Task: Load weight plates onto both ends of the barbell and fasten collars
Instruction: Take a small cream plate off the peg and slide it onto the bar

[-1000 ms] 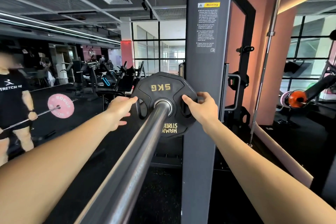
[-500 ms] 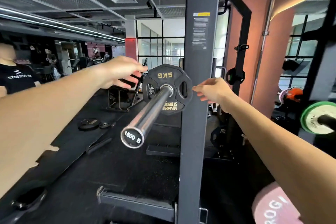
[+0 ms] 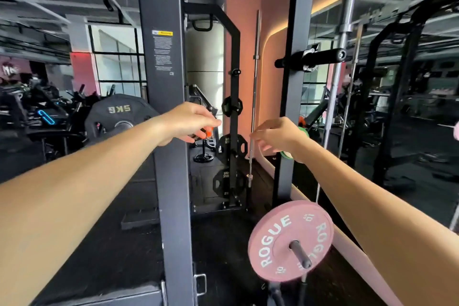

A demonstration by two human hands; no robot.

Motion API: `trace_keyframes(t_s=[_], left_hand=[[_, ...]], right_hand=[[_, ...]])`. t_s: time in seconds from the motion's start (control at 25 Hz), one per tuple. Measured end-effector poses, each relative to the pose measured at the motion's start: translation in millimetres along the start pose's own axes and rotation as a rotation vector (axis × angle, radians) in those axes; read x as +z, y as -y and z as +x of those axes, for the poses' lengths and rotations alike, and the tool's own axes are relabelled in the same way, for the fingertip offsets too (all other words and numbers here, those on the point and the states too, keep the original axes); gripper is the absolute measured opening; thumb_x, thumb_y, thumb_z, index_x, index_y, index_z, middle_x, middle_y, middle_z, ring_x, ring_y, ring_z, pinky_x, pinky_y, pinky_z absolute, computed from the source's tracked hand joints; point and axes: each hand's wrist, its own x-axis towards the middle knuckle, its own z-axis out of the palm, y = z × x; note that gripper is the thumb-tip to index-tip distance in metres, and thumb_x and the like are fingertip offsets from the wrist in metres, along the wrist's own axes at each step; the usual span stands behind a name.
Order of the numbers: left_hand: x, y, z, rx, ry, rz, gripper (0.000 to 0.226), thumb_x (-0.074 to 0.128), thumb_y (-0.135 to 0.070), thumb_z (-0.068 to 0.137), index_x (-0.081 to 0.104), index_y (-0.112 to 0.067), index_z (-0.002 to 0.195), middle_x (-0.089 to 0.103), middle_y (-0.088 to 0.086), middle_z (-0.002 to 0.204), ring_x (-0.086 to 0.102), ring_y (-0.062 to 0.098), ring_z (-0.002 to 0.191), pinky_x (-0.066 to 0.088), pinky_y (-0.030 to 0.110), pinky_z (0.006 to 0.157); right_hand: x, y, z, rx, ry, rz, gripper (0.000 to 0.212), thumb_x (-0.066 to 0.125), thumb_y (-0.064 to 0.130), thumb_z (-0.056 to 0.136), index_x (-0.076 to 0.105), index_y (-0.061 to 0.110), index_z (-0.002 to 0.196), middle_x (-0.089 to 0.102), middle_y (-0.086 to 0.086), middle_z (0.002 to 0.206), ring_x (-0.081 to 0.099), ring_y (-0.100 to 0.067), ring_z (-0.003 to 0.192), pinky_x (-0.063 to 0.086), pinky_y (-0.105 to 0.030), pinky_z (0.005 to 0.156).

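Note:
A black 5 kg plate (image 3: 119,112) sits on the barbell sleeve at the left, partly hidden behind my left forearm and the grey rack upright (image 3: 164,131). My left hand (image 3: 186,123) is stretched out in front of that upright, right of the plate, fingers loosely apart and holding nothing. A little lower and to the right, my right hand (image 3: 278,135) hangs open, also empty. Small black plates (image 3: 232,145) hang on a storage post behind the hands. A pink Rogue plate (image 3: 280,241) sits on a peg at the lower right.
A second black rack upright (image 3: 290,107) stands right of my hands, with a padded black roller (image 3: 313,57) sticking out of it. Spare bars (image 3: 254,97) lean upright against the pink wall. Gym machines fill the far left. Black rubber flooring lies below.
Both hands have come off the 5 kg plate, which stays on the sleeve. The view has swung right, so the plate now lies at the left and the pink plate shows.

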Motion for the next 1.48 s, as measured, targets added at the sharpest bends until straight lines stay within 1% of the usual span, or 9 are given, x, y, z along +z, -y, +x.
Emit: trace_keyframes(t_s=[0.16, 0.28, 0.6, 0.76, 0.92, 1.08, 1.2, 1.32, 1.48], left_hand=[[81.0, -16.7, 46.0, -0.002, 0.104, -0.005, 0.023, 0.068, -0.045, 0.090, 0.072, -0.028, 0.105, 0.070, -0.003, 0.109, 0.070, 0.013, 0.098, 0.058, 0.032, 0.080], [140.9, -36.4, 91.0, -0.013, 0.135, -0.017, 0.023, 0.069, -0.046, 0.089, 0.072, -0.028, 0.103, 0.071, -0.003, 0.107, 0.071, 0.014, 0.097, 0.059, 0.037, 0.086], [270.3, -70.9, 204.3, -0.093, 0.160, -0.052, 0.019, 0.069, -0.037, 0.092, 0.070, -0.027, 0.107, 0.072, -0.002, 0.109, 0.069, 0.016, 0.098, 0.057, 0.040, 0.089], [297.3, -60.9, 247.2, -0.169, 0.144, -0.073, 0.036, 0.072, -0.036, 0.089, 0.064, -0.029, 0.123, 0.070, -0.001, 0.118, 0.067, 0.017, 0.103, 0.056, 0.041, 0.092], [311.7, -43.0, 289.0, -0.219, 0.140, -0.068, 0.066, 0.075, -0.036, 0.086, 0.045, -0.030, 0.144, 0.063, 0.001, 0.129, 0.061, 0.022, 0.113, 0.054, 0.042, 0.091], [324.3, -21.9, 333.6, -0.223, 0.145, -0.082, 0.082, 0.076, -0.035, 0.084, 0.031, -0.031, 0.152, 0.056, -0.003, 0.129, 0.057, 0.019, 0.116, 0.050, 0.035, 0.083], [330.2, -10.3, 365.8, -0.199, 0.126, -0.043, 0.074, 0.076, -0.032, 0.084, 0.035, -0.032, 0.146, 0.060, -0.005, 0.114, 0.058, 0.017, 0.105, 0.051, 0.031, 0.072], [332.4, 1.0, 392.0, -0.177, 0.033, 0.037, 0.052, 0.075, -0.037, 0.078, 0.048, -0.031, 0.122, 0.063, 0.002, 0.113, 0.060, 0.019, 0.086, 0.053, 0.033, 0.065], [332.1, 3.0, 399.6, -0.122, -0.037, 0.168, 0.052, 0.079, -0.042, 0.073, 0.052, -0.029, 0.116, 0.059, -0.002, 0.109, 0.059, 0.020, 0.098, 0.049, 0.033, 0.074]], right_hand=[[-57.3, -71.2, 8.2, 0.061, -0.092, -0.020, 0.014, 0.075, 0.031, 0.079, 0.079, 0.019, 0.085, 0.078, -0.011, 0.084, 0.069, -0.017, 0.069, 0.062, -0.032, 0.068], [-98.8, -128.5, 24.4, 0.122, -0.105, -0.012, 0.015, 0.076, 0.030, 0.078, 0.078, 0.018, 0.087, 0.078, -0.013, 0.088, 0.067, -0.017, 0.067, 0.052, -0.025, 0.056], [-196.4, -245.4, 110.6, 0.108, -0.098, -0.025, 0.008, 0.076, 0.030, 0.080, 0.074, 0.032, 0.073, 0.072, 0.008, 0.073, 0.065, -0.010, 0.068, 0.047, -0.020, 0.059], [-193.8, -279.3, 162.4, 0.089, -0.063, -0.005, 0.003, 0.074, 0.028, 0.085, 0.075, 0.026, 0.087, 0.064, 0.014, 0.072, 0.061, -0.009, 0.073, 0.052, -0.030, 0.075], [-166.9, -298.3, 208.0, 0.094, -0.024, -0.036, 0.029, 0.073, 0.028, 0.086, 0.075, 0.019, 0.113, 0.073, 0.001, 0.107, 0.066, -0.020, 0.104, 0.051, -0.037, 0.100], [-142.6, -312.1, 255.2, 0.105, 0.019, -0.078, 0.038, 0.071, 0.032, 0.087, 0.068, 0.024, 0.124, 0.070, -0.003, 0.125, 0.063, -0.023, 0.118, 0.046, -0.036, 0.106], [-129.9, -316.0, 286.5, 0.132, 0.033, -0.075, 0.046, 0.070, 0.036, 0.086, 0.061, 0.027, 0.131, 0.068, -0.004, 0.127, 0.063, -0.024, 0.116, 0.046, -0.032, 0.104], [-117.5, -321.1, 312.0, 0.131, 0.018, -0.129, 0.052, 0.068, 0.036, 0.088, 0.056, 0.024, 0.137, 0.064, -0.005, 0.129, 0.060, -0.025, 0.118, 0.042, -0.026, 0.093], [-111.4, -330.2, 327.3, 0.098, -0.069, -0.134, 0.048, 0.067, 0.045, 0.087, 0.060, 0.020, 0.128, 0.066, -0.005, 0.119, 0.062, -0.025, 0.110, 0.046, -0.031, 0.093]])
